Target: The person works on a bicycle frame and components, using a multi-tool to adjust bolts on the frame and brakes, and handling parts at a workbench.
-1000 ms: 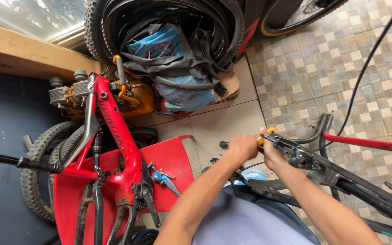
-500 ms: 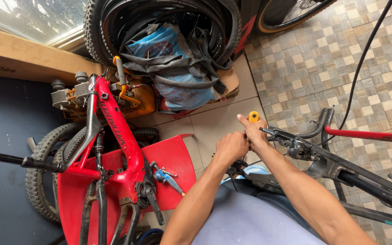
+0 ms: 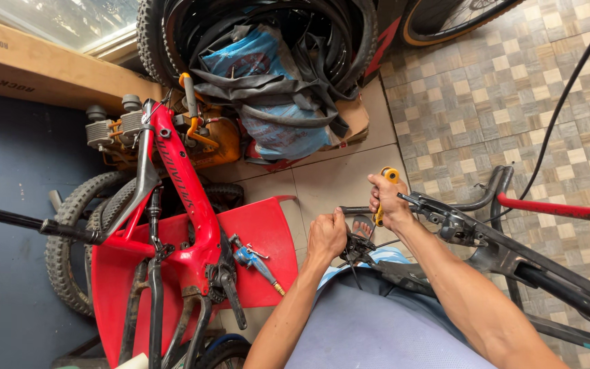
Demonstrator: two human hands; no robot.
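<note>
Fingers of the right hand [image 3: 389, 202] wrap tight round a yellow-handled tool [image 3: 385, 193], its head poking out above the fist, while the fingers of the left hand [image 3: 327, 237] curl shut over the end of the handlebar [image 3: 358, 210], just left of the tool. The brake lever [image 3: 445, 217] sits on the bar right of the tool, touching the right wrist, with its hose looping away past it. Judging by the grip, the work in hand looks like loosening or tightening a fitting on the bar near the lever: one hand steadies the bar, the other sets the tool. A next move would likely call for a turn of the right wrist with the left hand bracing against it, and care that the tool stays seated. Both forearms reach up and forward from the lap, the left nearly straight, the right angled in from the lower right with the wrist cocked. Well left of the handlebar, a red bike frame [image 3: 182, 198] lies over a red chair [image 3: 268, 232], and a small blue tool [image 3: 254, 260] rests on that chair.
</note>
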